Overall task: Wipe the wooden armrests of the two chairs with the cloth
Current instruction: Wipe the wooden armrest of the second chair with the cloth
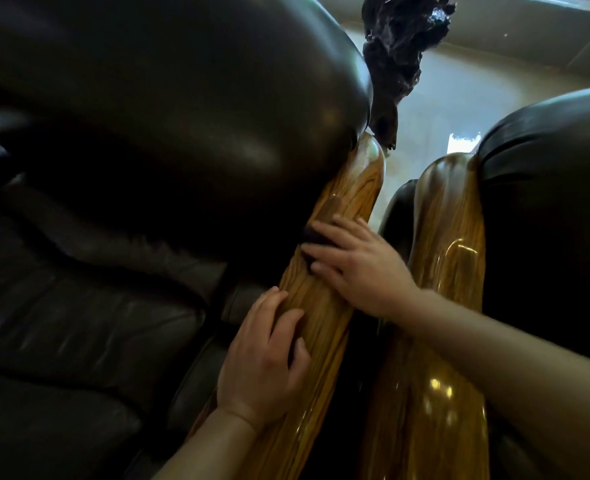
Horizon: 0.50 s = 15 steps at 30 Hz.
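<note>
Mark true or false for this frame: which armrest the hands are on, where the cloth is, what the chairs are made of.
1. Both hands rest on the glossy wooden armrest of the left chair. True.
2. The right hand presses a dark cloth against the wood. True; only a dark edge shows under the fingers.
3. The left hand holds the cloth. False: it lies bare on the armrest, nearer the camera.
4. The glossy wooden armrest of the right chair has a hand on it. False: only the right forearm crosses above it.
5. The chairs' dark leather upholstery is light fabric. False: dark, shiny leather.
</note>
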{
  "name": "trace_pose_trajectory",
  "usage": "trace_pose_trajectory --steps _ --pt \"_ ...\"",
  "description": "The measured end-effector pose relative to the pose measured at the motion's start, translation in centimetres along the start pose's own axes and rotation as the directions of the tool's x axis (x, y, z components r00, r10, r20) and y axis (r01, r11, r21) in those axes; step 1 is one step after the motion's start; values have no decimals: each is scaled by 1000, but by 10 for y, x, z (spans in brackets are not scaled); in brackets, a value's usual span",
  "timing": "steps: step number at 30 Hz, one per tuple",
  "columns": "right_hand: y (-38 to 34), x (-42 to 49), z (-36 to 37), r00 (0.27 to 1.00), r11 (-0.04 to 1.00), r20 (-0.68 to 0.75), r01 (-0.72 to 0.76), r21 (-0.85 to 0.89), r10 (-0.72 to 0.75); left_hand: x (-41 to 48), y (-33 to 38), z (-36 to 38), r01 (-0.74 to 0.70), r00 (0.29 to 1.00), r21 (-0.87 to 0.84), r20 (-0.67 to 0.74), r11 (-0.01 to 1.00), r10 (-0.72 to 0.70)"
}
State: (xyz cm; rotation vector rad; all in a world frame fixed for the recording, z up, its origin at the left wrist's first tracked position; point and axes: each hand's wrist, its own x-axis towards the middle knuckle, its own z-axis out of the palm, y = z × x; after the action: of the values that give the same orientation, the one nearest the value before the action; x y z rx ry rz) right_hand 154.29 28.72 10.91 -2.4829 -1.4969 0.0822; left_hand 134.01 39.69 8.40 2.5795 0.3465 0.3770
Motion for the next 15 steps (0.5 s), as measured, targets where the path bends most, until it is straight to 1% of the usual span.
trace_pose_trajectory --steps 1,3,4,5,6,7,9,10,11,13,14,15 --pt "9 17 -5 995 995 4 -100 -6 100 0 0 0 4 1000 -14 -8 1000 -4" --pt "13 46 -7 942 941 6 -336 33 336 -1 -2 0 1 1000 -17 -16 1000 -1" --pt "8 53 -2 915 915 -9 -402 28 403 -1 -2 1 -7 1000 -17 -23 1000 7" --pt "0 54 2 909 909 -23 -416 3 416 -1 -3 2 -15 999 -21 -37 1000 14" --pt "-13 48 6 921 921 -35 -389 -35 388 -1 -4 2 -21 998 -25 -53 999 20" --pt "-28 35 9 947 944 -45 -322 -72 319 -1 -4 3 -29 997 -28 -67 999 27" --pt "-54 1 15 993 986 -53 -110 -126 104 -3 -2 -1 -17 997 -43 -79 999 13" --pt "-63 -17 17 999 992 -23 -30 -122 27 -3 -1 -4 10 997 -59 -77 998 -15" --pt "-65 -30 15 1000 995 31 3 -100 1 -4 1 -8 44 996 -81 -73 996 -50" --pt "-55 -31 8 993 996 112 -19 -86 28 -8 2 -17 99 992 -129 -68 987 -108" --pt "-49 -22 5 990 993 121 -65 -98 77 -13 1 -21 110 991 -139 -61 984 -119" --pt "-46 -10 1 979 985 128 -147 -94 158 -24 -3 -27 110 992 -135 -50 985 -118"
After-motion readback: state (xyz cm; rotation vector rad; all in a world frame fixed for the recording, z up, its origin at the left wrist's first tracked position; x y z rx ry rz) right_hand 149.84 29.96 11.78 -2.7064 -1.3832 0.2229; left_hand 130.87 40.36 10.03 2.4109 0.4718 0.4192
